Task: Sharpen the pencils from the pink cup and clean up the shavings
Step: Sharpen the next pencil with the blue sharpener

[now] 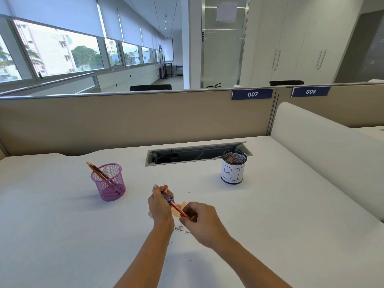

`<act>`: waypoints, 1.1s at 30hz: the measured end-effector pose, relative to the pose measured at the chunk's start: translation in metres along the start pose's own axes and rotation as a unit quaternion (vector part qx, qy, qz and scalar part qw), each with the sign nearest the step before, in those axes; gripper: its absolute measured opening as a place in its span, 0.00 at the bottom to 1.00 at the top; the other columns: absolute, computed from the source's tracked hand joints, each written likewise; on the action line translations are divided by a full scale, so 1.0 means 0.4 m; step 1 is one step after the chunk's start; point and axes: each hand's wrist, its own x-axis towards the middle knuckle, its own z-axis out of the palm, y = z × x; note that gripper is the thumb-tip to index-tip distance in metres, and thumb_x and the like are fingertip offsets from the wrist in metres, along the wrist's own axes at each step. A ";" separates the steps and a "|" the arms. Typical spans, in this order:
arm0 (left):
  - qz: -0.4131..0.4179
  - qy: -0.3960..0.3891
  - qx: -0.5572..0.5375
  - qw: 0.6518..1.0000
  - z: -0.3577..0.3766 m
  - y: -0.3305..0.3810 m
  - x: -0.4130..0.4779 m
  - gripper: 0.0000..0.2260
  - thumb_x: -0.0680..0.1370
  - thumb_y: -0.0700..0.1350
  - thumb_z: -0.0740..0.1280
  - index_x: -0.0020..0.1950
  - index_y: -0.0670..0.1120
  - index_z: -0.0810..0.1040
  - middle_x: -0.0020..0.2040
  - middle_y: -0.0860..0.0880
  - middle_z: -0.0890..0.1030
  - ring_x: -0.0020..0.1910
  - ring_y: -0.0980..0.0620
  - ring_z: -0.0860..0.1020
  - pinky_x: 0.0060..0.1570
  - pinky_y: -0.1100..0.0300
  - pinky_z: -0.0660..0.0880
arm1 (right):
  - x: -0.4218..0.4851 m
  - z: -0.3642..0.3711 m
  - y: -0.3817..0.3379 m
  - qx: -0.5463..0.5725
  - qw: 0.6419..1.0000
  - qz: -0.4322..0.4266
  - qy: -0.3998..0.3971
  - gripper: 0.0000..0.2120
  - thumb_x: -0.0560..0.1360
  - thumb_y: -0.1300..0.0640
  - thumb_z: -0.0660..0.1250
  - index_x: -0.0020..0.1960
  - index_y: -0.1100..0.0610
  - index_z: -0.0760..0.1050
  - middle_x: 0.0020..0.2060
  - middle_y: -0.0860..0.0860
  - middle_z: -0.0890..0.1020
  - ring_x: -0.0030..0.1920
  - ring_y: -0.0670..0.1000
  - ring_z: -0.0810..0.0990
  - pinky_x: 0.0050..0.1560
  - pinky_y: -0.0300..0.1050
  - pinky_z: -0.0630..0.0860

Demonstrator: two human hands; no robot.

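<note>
My left hand (160,204) grips a small blue sharpener (166,197) above the white desk (62,225). My right hand (202,222) pinches the rear end of a red pencil (178,208) whose tip sits inside the sharpener. Orange shavings (181,204) and dark graphite specks (179,228) lie on the desk under and between my hands. A pink mesh cup (109,182) stands to the left with two pencils (97,171) leaning in it.
A black mesh cup with a white label (233,168) stands at the right rear, something orange inside it. An open cable tray (197,153) runs along the desk's back. Beige partition panels (135,119) close off the rear, and a white divider (324,154) the right.
</note>
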 end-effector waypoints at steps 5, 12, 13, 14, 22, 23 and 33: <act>-0.004 0.066 0.003 0.998 0.001 -0.003 -0.004 0.19 0.80 0.47 0.51 0.32 0.44 0.71 0.32 0.47 0.74 0.33 0.50 0.71 0.35 0.59 0.68 | -0.010 0.033 0.038 -0.294 0.934 -0.165 0.115 0.10 0.74 0.53 0.60 0.44 0.51 0.80 0.28 0.45 0.75 0.24 0.46 0.73 0.26 0.31 0.52; -0.008 0.049 -0.005 0.999 0.003 0.001 -0.011 0.19 0.80 0.46 0.52 0.32 0.44 0.70 0.31 0.46 0.73 0.32 0.50 0.70 0.34 0.60 0.68 | -0.016 0.057 0.011 -0.322 0.927 -0.129 0.140 0.09 0.76 0.54 0.61 0.41 0.53 0.78 0.27 0.44 0.73 0.25 0.46 0.62 0.22 0.33 0.45; -0.007 0.033 -0.012 0.999 0.002 0.002 -0.008 0.19 0.80 0.46 0.52 0.32 0.43 0.69 0.30 0.46 0.72 0.31 0.50 0.70 0.34 0.61 0.67 | -0.006 0.062 0.014 -0.292 0.938 -0.110 0.150 0.11 0.79 0.54 0.58 0.44 0.55 0.77 0.29 0.46 0.71 0.29 0.47 0.64 0.23 0.32 0.50; -0.005 0.014 -0.020 1.000 0.002 0.001 -0.004 0.19 0.81 0.46 0.51 0.32 0.43 0.69 0.29 0.46 0.72 0.30 0.51 0.69 0.33 0.61 0.67 | -0.003 0.060 0.013 -0.220 0.964 -0.081 0.124 0.13 0.81 0.54 0.55 0.46 0.57 0.76 0.30 0.47 0.70 0.30 0.48 0.64 0.25 0.33 0.55; -0.024 -0.078 -0.060 0.995 0.007 0.010 0.006 0.18 0.81 0.46 0.52 0.34 0.42 0.70 0.27 0.47 0.72 0.29 0.52 0.68 0.29 0.63 0.67 | -0.014 0.017 -0.035 0.266 0.949 0.167 -0.037 0.17 0.80 0.55 0.59 0.34 0.56 0.73 0.20 0.45 0.65 0.16 0.41 0.58 0.18 0.31 0.54; -0.029 -0.086 -0.067 0.994 0.006 0.012 0.005 0.18 0.81 0.46 0.52 0.34 0.42 0.70 0.25 0.49 0.72 0.28 0.53 0.67 0.28 0.64 0.67 | -0.018 0.010 -0.042 0.305 0.931 0.193 -0.057 0.16 0.80 0.54 0.60 0.34 0.57 0.73 0.18 0.44 0.64 0.16 0.41 0.57 0.18 0.31 0.53; -0.053 -0.115 -0.103 0.987 0.002 0.009 -0.011 0.18 0.81 0.48 0.54 0.32 0.44 0.71 0.22 0.52 0.75 0.24 0.56 0.71 0.31 0.62 0.68 | -0.014 -0.006 -0.040 0.546 0.760 0.325 -0.138 0.15 0.79 0.56 0.61 0.35 0.60 0.70 0.18 0.47 0.64 0.14 0.42 0.58 0.11 0.29 0.53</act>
